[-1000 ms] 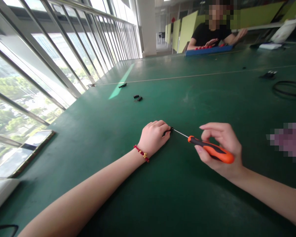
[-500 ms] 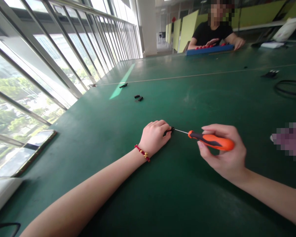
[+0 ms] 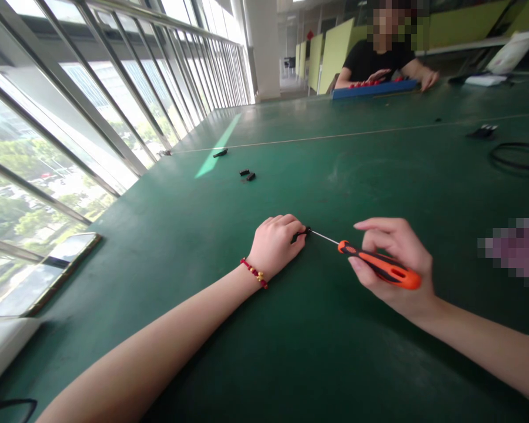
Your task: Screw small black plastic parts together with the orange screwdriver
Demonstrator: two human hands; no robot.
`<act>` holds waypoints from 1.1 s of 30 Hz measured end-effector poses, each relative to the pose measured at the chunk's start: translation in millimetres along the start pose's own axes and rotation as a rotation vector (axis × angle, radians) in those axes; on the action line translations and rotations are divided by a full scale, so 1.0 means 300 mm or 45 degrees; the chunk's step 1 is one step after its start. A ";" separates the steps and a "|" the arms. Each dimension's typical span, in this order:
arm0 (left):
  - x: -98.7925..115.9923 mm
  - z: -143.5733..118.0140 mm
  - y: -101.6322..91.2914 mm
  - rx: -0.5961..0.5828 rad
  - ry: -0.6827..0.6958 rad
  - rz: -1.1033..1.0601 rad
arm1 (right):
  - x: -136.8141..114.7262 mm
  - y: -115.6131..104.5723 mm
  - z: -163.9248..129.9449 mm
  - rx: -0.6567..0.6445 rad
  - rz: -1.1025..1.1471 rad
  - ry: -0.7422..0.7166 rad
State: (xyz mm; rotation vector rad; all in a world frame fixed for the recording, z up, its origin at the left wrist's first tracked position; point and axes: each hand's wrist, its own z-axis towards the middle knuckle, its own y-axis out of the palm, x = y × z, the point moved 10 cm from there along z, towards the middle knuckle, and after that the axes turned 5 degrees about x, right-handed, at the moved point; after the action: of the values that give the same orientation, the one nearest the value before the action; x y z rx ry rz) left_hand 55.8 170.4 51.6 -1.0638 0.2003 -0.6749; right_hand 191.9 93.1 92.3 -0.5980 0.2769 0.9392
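Screwdriver (image 3: 381, 267) slants low over the green counter (image 3: 264, 352), its thin shaft appearing to meet a small black piece (image 3: 308, 230) at the left hand's fingertips. The right grip (image 3: 408, 288) is loosely curled about the handle, forefinger lifted off; the left grip (image 3: 277, 247) pinches the black piece, hiding most of it. The tool looks light and rigid, its ridged handle probably not slippery, best taken around the thick middle so it can roll. The piece seems light, hard and easily skidded, so a firm pinch on its sides, clear of the tip, suits.
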 end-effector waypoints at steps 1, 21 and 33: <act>0.000 0.000 0.000 0.000 0.001 -0.003 | -0.003 0.008 0.000 -0.032 -0.036 -0.010; 0.006 0.000 0.000 0.005 0.026 0.031 | -0.018 0.015 -0.005 -0.042 -0.033 -0.080; 0.006 0.001 -0.003 0.013 0.017 0.032 | -0.006 -0.018 -0.002 0.077 0.031 -0.020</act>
State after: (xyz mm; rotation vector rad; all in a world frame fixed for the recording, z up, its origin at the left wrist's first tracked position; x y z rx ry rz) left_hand 57.1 169.2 52.7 -1.0457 0.2216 -0.6602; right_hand 195.4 89.0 94.5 -0.5329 0.2981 0.9552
